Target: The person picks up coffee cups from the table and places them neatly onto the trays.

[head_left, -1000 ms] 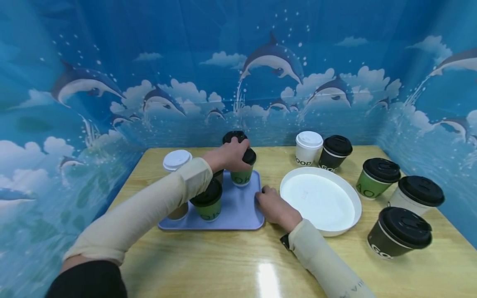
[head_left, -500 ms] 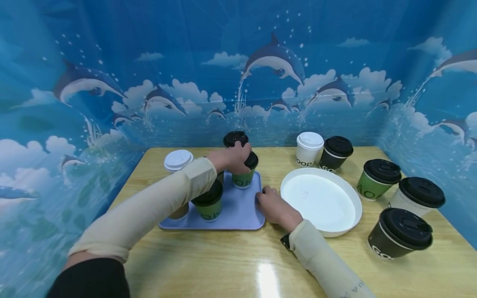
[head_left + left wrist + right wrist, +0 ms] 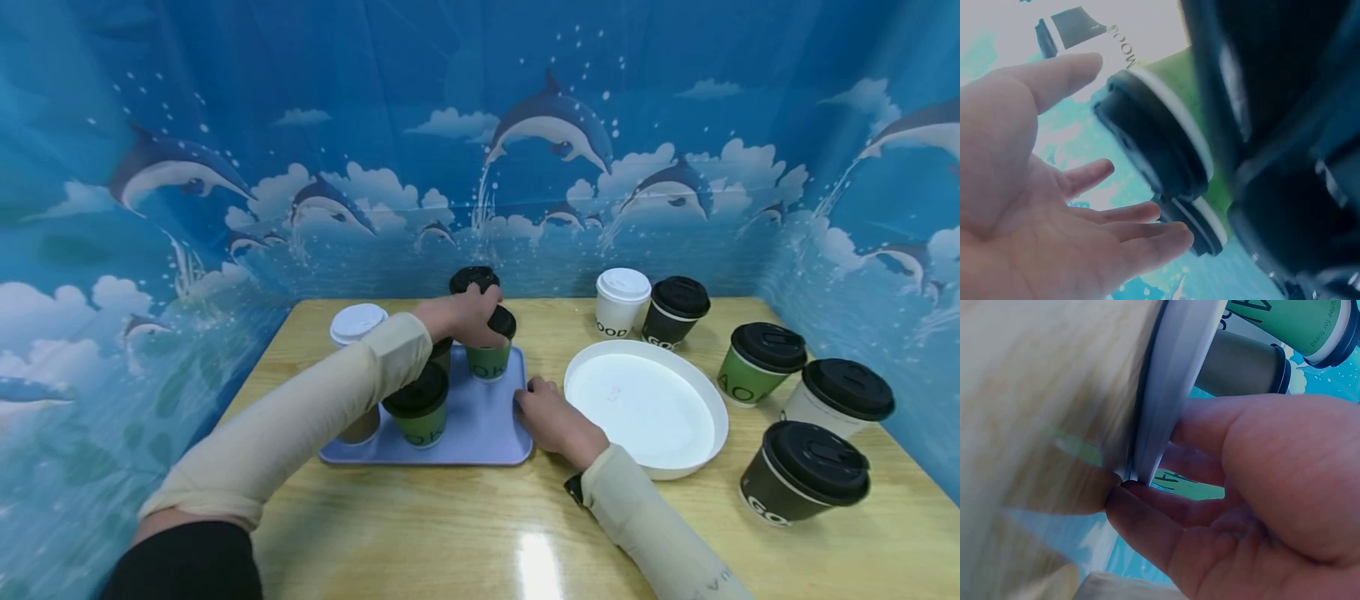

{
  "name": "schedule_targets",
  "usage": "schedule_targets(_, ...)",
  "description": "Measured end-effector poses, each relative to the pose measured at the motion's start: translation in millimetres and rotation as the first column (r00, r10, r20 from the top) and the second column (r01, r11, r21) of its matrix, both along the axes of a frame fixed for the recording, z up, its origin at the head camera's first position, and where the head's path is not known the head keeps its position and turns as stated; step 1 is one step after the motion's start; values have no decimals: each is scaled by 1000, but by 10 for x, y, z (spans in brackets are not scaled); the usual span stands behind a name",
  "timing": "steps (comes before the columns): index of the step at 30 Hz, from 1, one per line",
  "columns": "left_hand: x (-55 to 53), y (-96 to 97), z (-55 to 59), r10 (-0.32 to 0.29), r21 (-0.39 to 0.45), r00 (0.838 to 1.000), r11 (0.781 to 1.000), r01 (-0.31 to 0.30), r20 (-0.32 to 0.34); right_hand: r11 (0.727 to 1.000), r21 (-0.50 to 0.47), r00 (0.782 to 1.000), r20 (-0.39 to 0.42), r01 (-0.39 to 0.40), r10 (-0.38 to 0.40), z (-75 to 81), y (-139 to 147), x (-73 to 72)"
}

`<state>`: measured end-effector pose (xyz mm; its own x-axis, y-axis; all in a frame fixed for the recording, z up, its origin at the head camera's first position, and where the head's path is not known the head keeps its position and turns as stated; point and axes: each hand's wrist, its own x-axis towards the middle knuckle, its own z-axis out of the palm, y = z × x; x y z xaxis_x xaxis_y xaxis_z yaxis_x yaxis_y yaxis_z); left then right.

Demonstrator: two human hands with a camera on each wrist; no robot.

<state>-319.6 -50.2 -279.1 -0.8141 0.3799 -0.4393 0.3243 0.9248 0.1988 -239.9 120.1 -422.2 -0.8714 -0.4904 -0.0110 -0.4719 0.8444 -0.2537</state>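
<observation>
A lilac tray bears several lidded paper cups. My left hand reaches over its back part, beside a green cup with a black lid. In the left wrist view that hand's fingers are spread, with a black lid just off their tips. Behind it stands another black-lidded cup. A second green cup sits near the tray's front; a brown cup is partly hidden by my left sleeve. My right hand pinches the tray's right edge, fingers curled at the rim.
Right of the tray lies a round white dish. Behind it stand a white cup and a black cup. Along the right side are a green cup, a white cup and a large black cup. A dolphin-printed curtain encloses the table.
My left hand shifts very slightly beside the back green cup, whose top leans a little right and then back. The right hand stays at the tray's edge.
</observation>
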Motion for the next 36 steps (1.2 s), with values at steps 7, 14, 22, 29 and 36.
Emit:
schedule_targets(7, -155, -38, 136, 20, 52, 993, 999, -14, -118, 1000, -12, 1000, -13, 7, -7, -1, 32, 15)
schedule_targets(14, -307, -83, 209, 88, 81, 990, 994, -79, -112, 1000, -1, 1000, -4, 3, -3, 0, 35, 14)
schedule_targets(22, -431, -111, 170, 119, 64, 987, 992, -113, -107, 999, -6, 998, 51, 32, -31, -14, 26, 19)
schedule_targets(29, -542, -167, 156, 170, 71, 981, 984, -164, -96, 999, -14, 998, 50, 29, -28, -4, 5, 20)
schedule_targets(36, -624, -218, 108, 199, 77, 978, 978, -195, -57, 999, -2, 997, 69, 42, -42, 8, -4, 14)
